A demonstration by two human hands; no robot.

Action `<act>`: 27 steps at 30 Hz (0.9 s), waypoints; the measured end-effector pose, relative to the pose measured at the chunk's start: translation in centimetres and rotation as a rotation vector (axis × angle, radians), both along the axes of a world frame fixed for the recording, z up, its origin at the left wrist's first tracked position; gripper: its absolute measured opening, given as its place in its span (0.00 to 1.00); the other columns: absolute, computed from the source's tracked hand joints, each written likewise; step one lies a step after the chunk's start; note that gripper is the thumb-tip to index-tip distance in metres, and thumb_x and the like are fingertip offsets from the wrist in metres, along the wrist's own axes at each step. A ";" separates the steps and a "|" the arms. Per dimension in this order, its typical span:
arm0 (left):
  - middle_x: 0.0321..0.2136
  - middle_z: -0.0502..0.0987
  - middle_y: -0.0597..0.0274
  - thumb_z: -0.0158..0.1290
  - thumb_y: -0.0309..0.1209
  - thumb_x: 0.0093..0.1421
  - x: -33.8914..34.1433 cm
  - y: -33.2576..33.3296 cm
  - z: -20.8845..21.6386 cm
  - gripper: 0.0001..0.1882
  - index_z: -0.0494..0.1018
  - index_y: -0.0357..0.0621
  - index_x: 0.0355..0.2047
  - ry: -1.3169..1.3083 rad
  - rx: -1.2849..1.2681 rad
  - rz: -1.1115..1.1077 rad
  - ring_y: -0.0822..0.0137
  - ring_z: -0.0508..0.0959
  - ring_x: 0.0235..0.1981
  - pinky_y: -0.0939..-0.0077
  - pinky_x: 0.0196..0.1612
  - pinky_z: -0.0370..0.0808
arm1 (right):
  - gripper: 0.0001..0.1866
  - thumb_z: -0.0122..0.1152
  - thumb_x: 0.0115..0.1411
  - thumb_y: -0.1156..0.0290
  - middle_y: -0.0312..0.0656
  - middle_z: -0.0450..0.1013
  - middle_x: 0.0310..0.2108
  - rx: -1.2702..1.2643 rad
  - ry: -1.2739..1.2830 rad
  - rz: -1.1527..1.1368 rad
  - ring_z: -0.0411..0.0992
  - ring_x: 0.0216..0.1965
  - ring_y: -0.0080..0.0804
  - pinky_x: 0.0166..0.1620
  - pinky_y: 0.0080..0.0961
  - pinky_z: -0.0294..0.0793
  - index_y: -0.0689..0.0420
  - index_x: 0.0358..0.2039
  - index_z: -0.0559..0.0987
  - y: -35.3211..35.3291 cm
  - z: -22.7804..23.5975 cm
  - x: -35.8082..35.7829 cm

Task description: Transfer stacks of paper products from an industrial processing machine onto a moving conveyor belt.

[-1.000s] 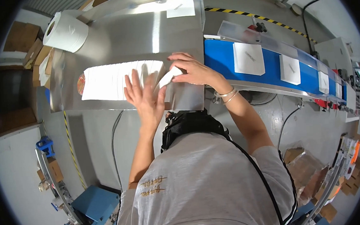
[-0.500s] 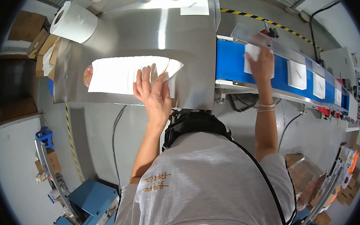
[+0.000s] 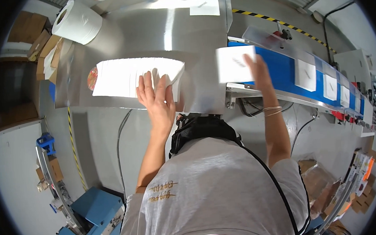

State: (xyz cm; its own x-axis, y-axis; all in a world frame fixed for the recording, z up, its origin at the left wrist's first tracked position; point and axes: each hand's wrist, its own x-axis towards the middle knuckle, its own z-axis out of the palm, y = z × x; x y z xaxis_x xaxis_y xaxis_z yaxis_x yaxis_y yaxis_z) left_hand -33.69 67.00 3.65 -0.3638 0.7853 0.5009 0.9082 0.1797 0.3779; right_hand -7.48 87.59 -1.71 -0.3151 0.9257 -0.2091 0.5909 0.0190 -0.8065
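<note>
Both my hands are at white square packets. My right hand (image 3: 260, 74) grips one flat white packet (image 3: 233, 67) by its right edge, with a small dark print on its face. This packet is held over the left end of a blue conveyor belt (image 3: 275, 62), where the belt meets the steel table (image 3: 136, 43). My left hand (image 3: 158, 104) lies with spread fingers on the right part of a long row of overlapping white packets (image 3: 116, 78) on the table. At the row's left end shows a round red patterned thing (image 3: 92, 79), partly covered.
More white packets (image 3: 305, 75) lie in a line along the belt to the right, beside a clear plastic guard (image 3: 262, 37). A white paper roll (image 3: 78, 23) and a white sheet (image 3: 204, 6) lie at the table's back. Cables run along the floor.
My right hand has moved left from over the belt to its left end. The packets on the belt stand in different places. The row's right end has drawn in a little under my left hand.
</note>
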 end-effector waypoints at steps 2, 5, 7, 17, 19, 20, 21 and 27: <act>0.59 0.64 0.49 0.57 0.22 0.56 0.0 0.1 -0.2 0.17 0.75 0.44 0.47 0.002 0.007 0.000 0.43 0.59 0.62 0.50 0.61 0.55 | 0.28 0.60 0.57 0.48 0.51 0.74 0.41 -0.026 -0.204 -0.336 0.72 0.43 0.38 0.45 0.34 0.70 0.62 0.43 0.74 1.7 -0.4 3.0; 0.60 0.64 0.52 0.57 0.23 0.56 -0.1 0.2 -0.7 0.15 0.77 0.46 0.45 -0.009 0.024 -0.001 0.44 0.58 0.62 0.48 0.62 0.53 | 0.30 0.65 0.52 0.49 0.49 0.73 0.45 0.762 -0.852 -0.524 0.70 0.46 0.43 0.48 0.35 0.69 0.60 0.46 0.74 0.1 -0.1 2.1; 0.60 0.63 0.53 0.56 0.23 0.55 -0.1 0.2 -0.7 0.14 0.78 0.49 0.42 -0.010 -0.003 0.017 0.44 0.56 0.64 0.45 0.63 0.49 | 0.31 0.70 0.48 0.59 0.49 0.70 0.49 0.760 -0.414 -0.129 0.70 0.47 0.44 0.50 0.34 0.69 0.58 0.51 0.71 -0.1 0.9 0.3; 0.63 0.57 0.47 0.58 0.28 0.56 -1.4 0.3 0.4 0.20 0.74 0.47 0.50 -0.121 0.007 0.002 0.42 0.50 0.66 0.43 0.64 0.46 | 0.25 0.63 0.59 0.65 0.43 0.70 0.50 -0.117 0.370 0.574 0.68 0.49 0.29 0.53 0.25 0.68 0.58 0.55 0.69 -3.8 -0.4 -12.3; 0.63 0.58 0.47 0.58 0.27 0.56 -2.5 -0.4 -0.4 0.20 0.74 0.46 0.50 -0.085 -0.011 0.016 0.42 0.52 0.65 0.45 0.63 0.49 | 0.24 0.62 0.61 0.65 0.40 0.72 0.44 -0.214 0.495 0.301 0.69 0.43 0.23 0.47 0.21 0.70 0.66 0.52 0.69 -3.7 0.1 -9.5; 0.62 0.59 0.47 0.57 0.26 0.56 -2.6 -0.4 -0.5 0.19 0.74 0.46 0.50 -0.052 -0.030 0.014 0.42 0.54 0.64 0.46 0.63 0.51 | 0.22 0.59 0.62 0.62 0.40 0.73 0.42 -0.100 0.430 0.217 0.69 0.42 0.21 0.44 0.18 0.71 0.65 0.50 0.70 -2.7 -0.9 -7.2; 0.60 0.63 0.48 0.56 0.24 0.56 -2.5 -0.5 -0.5 0.18 0.75 0.44 0.49 -0.029 -0.013 0.031 0.43 0.58 0.62 0.49 0.62 0.54 | 0.20 0.55 0.65 0.62 0.42 0.73 0.43 -0.344 0.026 -0.049 0.69 0.42 0.22 0.46 0.21 0.71 0.63 0.50 0.71 -2.4 2.9 -6.2; 0.59 0.65 0.53 0.55 0.22 0.56 -1.5 -0.3 -0.2 0.15 0.77 0.47 0.45 -0.016 0.038 0.005 0.46 0.59 0.62 0.51 0.61 0.57 | 0.29 0.60 0.56 0.45 0.52 0.75 0.37 0.123 -0.325 -0.462 0.73 0.44 0.48 0.47 0.40 0.71 0.61 0.41 0.72 1.7 -0.9 4.0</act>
